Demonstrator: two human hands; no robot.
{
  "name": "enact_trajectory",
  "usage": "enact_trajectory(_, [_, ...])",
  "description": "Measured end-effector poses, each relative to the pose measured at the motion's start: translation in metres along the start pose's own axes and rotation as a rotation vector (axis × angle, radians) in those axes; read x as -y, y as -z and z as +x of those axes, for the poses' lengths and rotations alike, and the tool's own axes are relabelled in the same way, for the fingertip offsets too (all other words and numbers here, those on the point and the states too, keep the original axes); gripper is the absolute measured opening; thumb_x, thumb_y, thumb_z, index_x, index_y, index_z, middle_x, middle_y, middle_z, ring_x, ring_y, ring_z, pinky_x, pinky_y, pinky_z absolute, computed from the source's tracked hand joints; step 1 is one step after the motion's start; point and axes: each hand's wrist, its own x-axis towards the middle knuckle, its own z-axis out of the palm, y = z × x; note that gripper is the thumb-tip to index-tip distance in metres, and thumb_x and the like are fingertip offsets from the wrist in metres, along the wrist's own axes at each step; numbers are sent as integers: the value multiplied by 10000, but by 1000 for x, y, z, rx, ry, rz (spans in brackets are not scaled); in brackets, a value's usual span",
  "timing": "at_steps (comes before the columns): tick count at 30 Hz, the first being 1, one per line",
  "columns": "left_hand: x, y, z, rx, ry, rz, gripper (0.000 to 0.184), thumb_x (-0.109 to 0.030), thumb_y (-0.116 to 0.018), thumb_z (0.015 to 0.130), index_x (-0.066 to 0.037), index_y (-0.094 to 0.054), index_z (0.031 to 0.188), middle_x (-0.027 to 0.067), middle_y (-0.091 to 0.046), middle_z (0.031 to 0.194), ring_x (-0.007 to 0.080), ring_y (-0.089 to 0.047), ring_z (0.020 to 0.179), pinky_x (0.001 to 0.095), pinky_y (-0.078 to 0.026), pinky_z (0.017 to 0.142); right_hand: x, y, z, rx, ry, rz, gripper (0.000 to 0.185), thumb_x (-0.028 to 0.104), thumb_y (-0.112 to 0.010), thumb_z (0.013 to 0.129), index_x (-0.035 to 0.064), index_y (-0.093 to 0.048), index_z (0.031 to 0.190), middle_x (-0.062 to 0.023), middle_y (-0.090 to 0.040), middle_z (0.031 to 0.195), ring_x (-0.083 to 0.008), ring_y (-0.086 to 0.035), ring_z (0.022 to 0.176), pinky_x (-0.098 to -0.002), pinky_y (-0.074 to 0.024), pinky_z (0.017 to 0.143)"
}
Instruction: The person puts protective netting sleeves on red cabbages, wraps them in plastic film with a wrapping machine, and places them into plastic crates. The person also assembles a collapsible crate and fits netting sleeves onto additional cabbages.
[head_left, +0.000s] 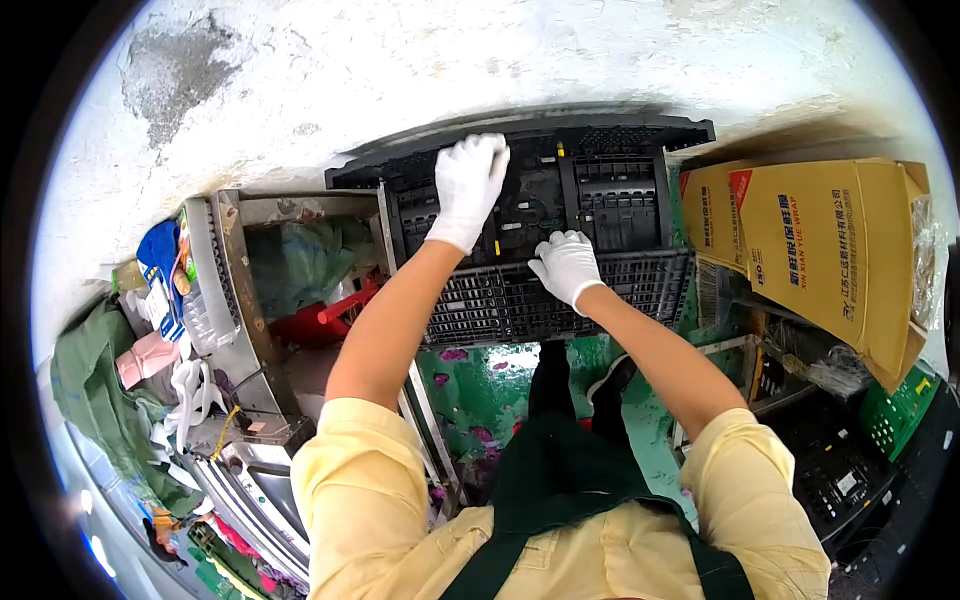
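Note:
A black plastic folding crate (pixel 610 215) lies before me, its perforated far wall and its slatted near wall (pixel 480 310) standing at an angle. My left hand (pixel 470 190), in a white glove, is over the far left part of the crate with its fingers curled closed; what they hold, if anything, is hidden. My right hand (pixel 567 265), gloved in white too, is closed over the top edge of the near wall. Small yellow clips show inside the crate.
Yellow cardboard boxes (pixel 800 240) stand at the right, with black crates (pixel 820 460) and a green crate (pixel 900 410) below. On the left is a metal frame (pixel 245 300) with green cloth and a red object. Purple scraps litter the wet green floor (pixel 500 375).

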Motion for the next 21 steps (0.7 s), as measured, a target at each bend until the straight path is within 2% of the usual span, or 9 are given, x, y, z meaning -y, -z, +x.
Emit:
enact_trajectory(1, [-3, 12, -13, 345, 44, 27, 118, -211, -648, 855, -121, -605, 791, 66, -601, 697, 274, -609, 640, 398, -477, 599, 4, 16, -16, -27, 55, 51, 276, 350, -631, 844, 84, -661, 912, -114, -604, 947, -298, -558, 974, -438, -423, 896])
enact_trajectory(4, [-14, 29, -77, 585, -301, 195, 110, -198, -582, 821, -148, -591, 723, 31, -564, 686, 210, -602, 655, 359, -457, 590, 19, 49, -70, -94, 153, 180, 258, 348, -665, 806, 94, -682, 845, -95, -578, 843, -312, -539, 909, -427, -405, 924])
enact_trajectory(7, [-16, 23, -153, 819, -517, -61, 117, -239, -599, 813, -138, -645, 775, 35, -572, 752, 219, -587, 736, 359, -445, 624, 31, 52, -117, -31, 237, 155, 253, 358, -668, 798, 107, -672, 837, -79, -573, 839, -282, -542, 906, -428, -376, 975])
enact_trajectory(10, [-24, 28, -186, 1151, -612, -61, 286, -357, -682, 779, -133, -688, 957, 74, -611, 960, 254, -575, 1029, 443, -441, 927, 38, 46, -152, 17, 335, 102, 254, 361, -665, 802, 107, -658, 818, -64, -581, 828, -259, -566, 898, -432, -386, 996])
enact_trajectory(11, [-27, 28, -184, 1220, -631, 13, 335, -416, -651, 812, -130, -694, 982, 83, -617, 1027, 263, -547, 1098, 488, -347, 1058, 39, 44, -160, 27, 368, 101, 253, 358, -669, 799, 106, -659, 820, -61, -583, 826, -254, -572, 889, -430, -402, 975])
enact_trajectory(14, [-38, 29, -178, 1138, -678, 38, 376, -470, -619, 829, -133, -698, 977, 85, -625, 1039, 262, -544, 1107, 503, -283, 1109, 33, 43, -158, 39, 388, 122, 271, 360, -647, 821, 90, -661, 800, -66, -596, 819, -257, -585, 869, -414, -461, 869])
enact_trajectory(17, [-51, 24, -168, 1279, -665, 66, 418, -522, -570, 848, -150, -704, 982, 73, -647, 1013, 257, -556, 1090, 501, -250, 1124, 12, 28, -119, 280, 343, 387, 376, 387, -526, 900, 64, -665, 767, -106, -625, 850, -291, -587, 865, -418, -487, 750])
enact_trajectory(19, [-52, 19, -164, 1314, -690, 90, 492, -575, -539, 843, -125, -727, 905, 63, -662, 970, 241, -585, 1013, 478, -272, 1110, -1, 14, -88, 203, 343, 316, 358, 385, -532, 896, 71, -680, 806, -116, -628, 897, -299, -583, 904, -426, -487, 760])
enact_trajectory(21, [-45, 15, -173, 1291, -660, 77, 530, -598, -534, 833, -106, -730, 854, 69, -665, 960, 239, -586, 998, 468, -286, 1098, -9, 1, -56, 263, 412, -41, 261, 341, -575, 870, 114, -702, 894, -88, -624, 985, -289, -561, 1017, -467, -444, 900])
